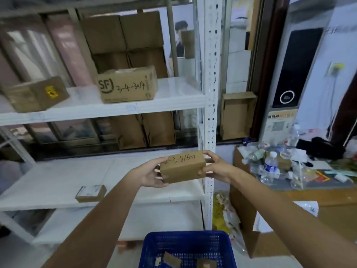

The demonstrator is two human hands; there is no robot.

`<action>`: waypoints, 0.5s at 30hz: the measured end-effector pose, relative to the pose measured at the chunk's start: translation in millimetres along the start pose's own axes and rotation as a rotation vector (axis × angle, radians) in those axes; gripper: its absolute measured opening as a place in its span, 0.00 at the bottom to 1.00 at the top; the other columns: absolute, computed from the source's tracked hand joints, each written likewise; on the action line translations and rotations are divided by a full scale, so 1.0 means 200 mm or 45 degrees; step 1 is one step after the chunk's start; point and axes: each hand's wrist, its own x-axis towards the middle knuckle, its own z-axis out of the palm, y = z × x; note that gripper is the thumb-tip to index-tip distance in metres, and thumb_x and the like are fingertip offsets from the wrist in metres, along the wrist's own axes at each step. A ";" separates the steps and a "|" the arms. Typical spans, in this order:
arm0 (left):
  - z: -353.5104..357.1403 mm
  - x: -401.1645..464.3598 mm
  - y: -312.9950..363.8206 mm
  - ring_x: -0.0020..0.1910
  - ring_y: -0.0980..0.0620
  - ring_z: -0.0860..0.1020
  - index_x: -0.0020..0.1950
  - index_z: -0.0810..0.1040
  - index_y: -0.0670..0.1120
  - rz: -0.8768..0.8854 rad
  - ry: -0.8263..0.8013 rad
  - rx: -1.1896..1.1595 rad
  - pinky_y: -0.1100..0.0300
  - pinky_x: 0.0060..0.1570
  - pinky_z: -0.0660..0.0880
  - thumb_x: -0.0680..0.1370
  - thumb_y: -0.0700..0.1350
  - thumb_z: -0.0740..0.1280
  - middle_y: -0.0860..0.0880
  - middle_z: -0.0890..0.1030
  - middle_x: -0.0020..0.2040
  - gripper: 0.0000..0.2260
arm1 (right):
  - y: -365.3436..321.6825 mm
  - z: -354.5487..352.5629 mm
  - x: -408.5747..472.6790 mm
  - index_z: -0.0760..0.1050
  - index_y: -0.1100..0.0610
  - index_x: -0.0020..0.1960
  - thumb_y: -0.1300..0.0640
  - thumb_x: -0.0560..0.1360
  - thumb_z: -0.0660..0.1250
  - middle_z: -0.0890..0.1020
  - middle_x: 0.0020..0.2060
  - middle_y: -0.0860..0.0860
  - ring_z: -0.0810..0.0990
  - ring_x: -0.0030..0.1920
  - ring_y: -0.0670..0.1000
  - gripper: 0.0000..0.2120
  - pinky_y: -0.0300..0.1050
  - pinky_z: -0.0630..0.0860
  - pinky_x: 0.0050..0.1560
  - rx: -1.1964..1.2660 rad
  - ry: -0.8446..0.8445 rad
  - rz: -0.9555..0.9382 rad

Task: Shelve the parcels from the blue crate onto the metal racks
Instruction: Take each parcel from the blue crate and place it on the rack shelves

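A small brown cardboard parcel (182, 167) with a handwritten number on top is held in the air between my left hand (150, 174) and my right hand (216, 169), one at each end. It hovers in front of the right end of the white metal rack's middle shelf (58, 182). The blue crate (187, 248) sits low in the middle, directly under my arms, with a few small brown parcels showing in its bottom.
A small labelled parcel (90, 193) lies on the middle shelf. The upper shelf (173, 97) holds an SF box (127, 87) and another brown box (36, 94). The rack's upright post (210, 93) stands just behind the held parcel. A cluttered desk with bottles (270, 165) is at right.
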 end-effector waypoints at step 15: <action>-0.02 -0.21 0.06 0.56 0.42 0.79 0.60 0.78 0.45 0.328 0.070 0.067 0.45 0.62 0.75 0.74 0.49 0.72 0.44 0.76 0.59 0.17 | -0.19 0.10 0.05 0.72 0.58 0.60 0.60 0.72 0.74 0.79 0.52 0.56 0.80 0.52 0.53 0.18 0.47 0.79 0.56 0.193 0.015 -0.043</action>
